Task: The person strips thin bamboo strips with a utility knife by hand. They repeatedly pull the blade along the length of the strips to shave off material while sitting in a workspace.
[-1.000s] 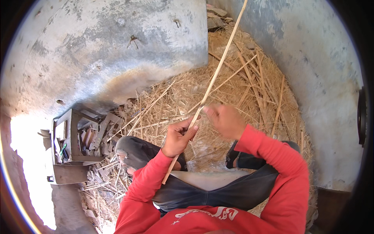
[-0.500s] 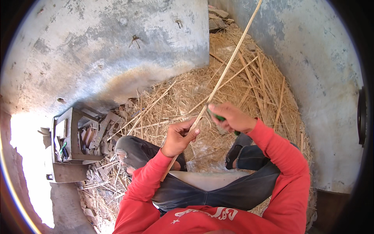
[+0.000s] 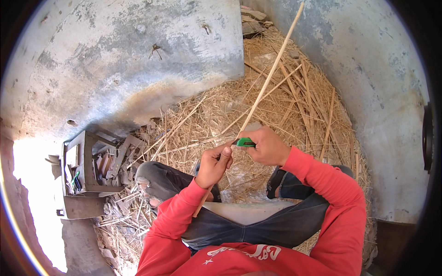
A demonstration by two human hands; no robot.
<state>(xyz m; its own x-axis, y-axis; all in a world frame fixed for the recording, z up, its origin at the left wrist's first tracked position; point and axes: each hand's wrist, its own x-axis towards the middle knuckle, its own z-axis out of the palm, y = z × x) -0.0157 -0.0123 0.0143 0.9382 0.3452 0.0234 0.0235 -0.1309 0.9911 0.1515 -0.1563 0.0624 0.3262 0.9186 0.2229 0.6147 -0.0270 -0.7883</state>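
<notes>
A long, thin pale wooden strip (image 3: 271,73) runs slantwise from near my lap up toward the far right wall. My left hand (image 3: 215,166) is closed around its lower part, the thumb pressed along it. My right hand (image 3: 269,146) grips a green utility knife (image 3: 245,142), whose dark blade end meets the strip just beyond my left fingertips. The lower end of the strip passes beside my left forearm. Part of the knife's handle is hidden inside my right fist.
Shavings and loose strips (image 3: 304,101) cover the floor between my legs and the walls. On the left stands an overturned wooden stool-like frame (image 3: 85,161) holding scraps and small tools. A worn grey wall (image 3: 115,55) rises ahead, another wall (image 3: 382,92) at the right.
My right hand and the knife have come down along the strip, nearer to my left hand. The knife's green body now shows more plainly. The strip's far end has dipped slightly.
</notes>
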